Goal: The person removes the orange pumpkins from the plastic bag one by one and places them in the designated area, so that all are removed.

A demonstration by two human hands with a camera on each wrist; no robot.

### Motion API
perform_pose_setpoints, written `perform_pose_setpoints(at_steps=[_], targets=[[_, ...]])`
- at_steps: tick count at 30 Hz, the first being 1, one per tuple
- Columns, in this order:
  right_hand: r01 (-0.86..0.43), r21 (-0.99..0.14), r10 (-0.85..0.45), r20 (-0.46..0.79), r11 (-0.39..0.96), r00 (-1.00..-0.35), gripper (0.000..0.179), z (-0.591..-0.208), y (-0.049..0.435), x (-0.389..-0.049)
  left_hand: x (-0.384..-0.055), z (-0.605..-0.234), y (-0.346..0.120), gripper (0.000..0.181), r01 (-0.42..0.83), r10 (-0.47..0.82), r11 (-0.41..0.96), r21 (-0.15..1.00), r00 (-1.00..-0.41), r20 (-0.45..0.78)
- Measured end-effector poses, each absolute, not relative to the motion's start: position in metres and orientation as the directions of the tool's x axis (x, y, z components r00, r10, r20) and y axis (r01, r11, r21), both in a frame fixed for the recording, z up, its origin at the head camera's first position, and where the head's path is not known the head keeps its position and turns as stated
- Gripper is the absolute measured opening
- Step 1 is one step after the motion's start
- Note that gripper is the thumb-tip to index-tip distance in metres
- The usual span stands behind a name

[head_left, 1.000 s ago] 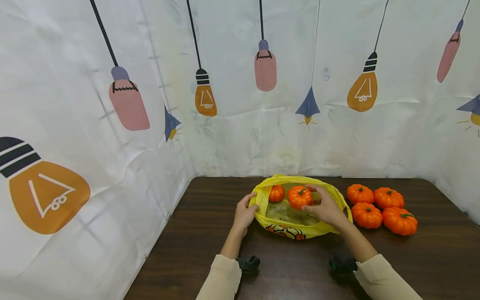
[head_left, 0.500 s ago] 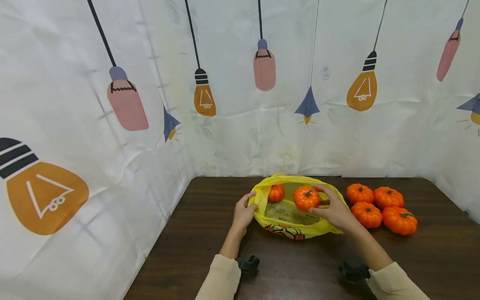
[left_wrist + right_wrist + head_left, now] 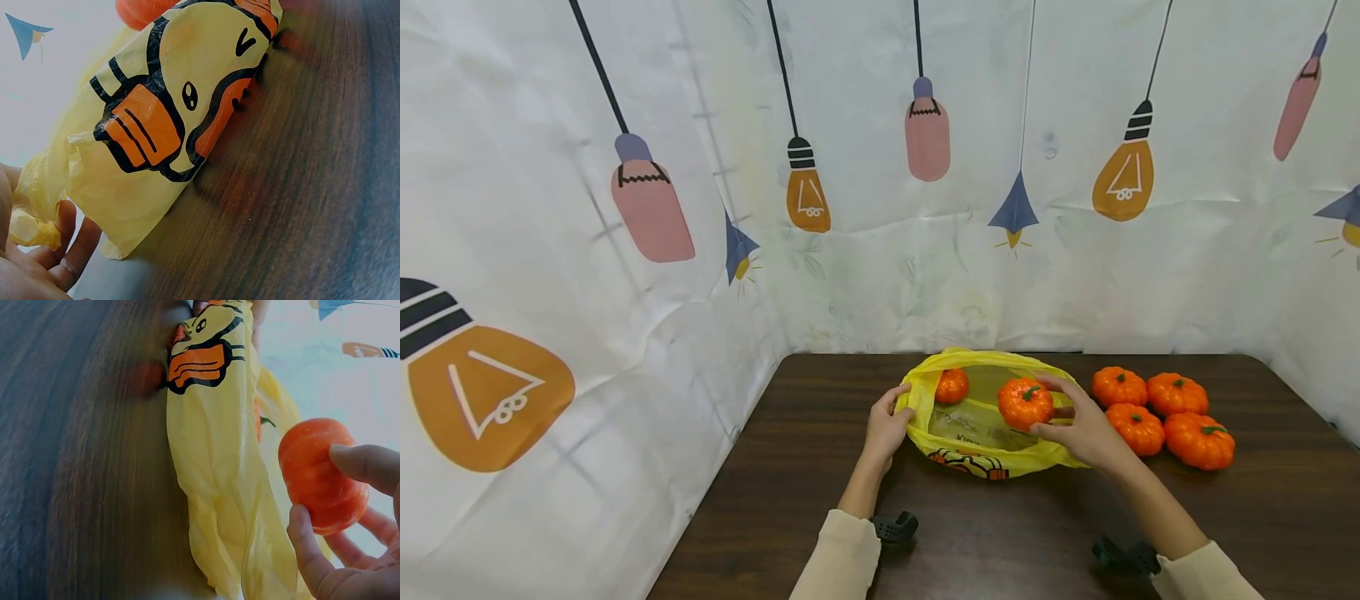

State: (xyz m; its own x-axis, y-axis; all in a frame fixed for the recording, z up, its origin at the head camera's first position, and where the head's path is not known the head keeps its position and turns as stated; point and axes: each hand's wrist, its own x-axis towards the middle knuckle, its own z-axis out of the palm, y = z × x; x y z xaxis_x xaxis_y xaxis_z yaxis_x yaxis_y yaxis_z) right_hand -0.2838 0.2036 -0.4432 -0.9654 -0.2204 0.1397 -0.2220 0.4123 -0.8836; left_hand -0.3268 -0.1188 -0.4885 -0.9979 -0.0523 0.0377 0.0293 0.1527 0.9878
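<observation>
My left hand point(image 3: 887, 425) grips the left rim of a yellow plastic bag point(image 3: 1037, 458), which lies mouth-up on the table with a cartoon print on its front. In the left wrist view, the fingers point(image 3: 78, 256) curl round bunched plastic. My right hand point(image 3: 1092, 427) holds a small orange pumpkin point(image 3: 1024, 406) by its right side, over the right part of the bag's mouth. The right wrist view shows the held pumpkin point(image 3: 319, 478) between thumb and fingertips, above the bag's edge. Another pumpkin point(image 3: 952, 387) lies inside the bag at its left.
Several more orange pumpkins point(image 3: 1177, 395) sit grouped on the dark wooden table point(image 3: 992, 550), to the right of the bag. A white curtain point(image 3: 880, 275) printed with lamps hangs behind and along the left side. Each wrist wears a dark band point(image 3: 897, 528).
My right hand has moved to the right with the pumpkin, from the middle of the bag's mouth toward its right rim. My left hand stays on the left rim.
</observation>
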Motion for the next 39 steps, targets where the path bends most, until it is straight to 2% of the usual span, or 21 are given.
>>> perform_pose_setpoints(at_steps=[31, 39], targets=[[-0.277, -0.849, -0.214, 0.199, 0.450, -0.956, 0.082, -0.439, 0.234, -0.254, -0.325, -0.489, -0.119, 0.048, 0.031, -0.055, 0.160, 0.987, -0.998, 0.040], [-0.252, -0.839, -0.191, 0.180, 0.482, -0.965, 0.083, -0.435, 0.246, -0.250, -0.325, -0.488, -0.119, 0.049, 0.032, -0.053, 0.149, 0.988, -0.998, 0.040]])
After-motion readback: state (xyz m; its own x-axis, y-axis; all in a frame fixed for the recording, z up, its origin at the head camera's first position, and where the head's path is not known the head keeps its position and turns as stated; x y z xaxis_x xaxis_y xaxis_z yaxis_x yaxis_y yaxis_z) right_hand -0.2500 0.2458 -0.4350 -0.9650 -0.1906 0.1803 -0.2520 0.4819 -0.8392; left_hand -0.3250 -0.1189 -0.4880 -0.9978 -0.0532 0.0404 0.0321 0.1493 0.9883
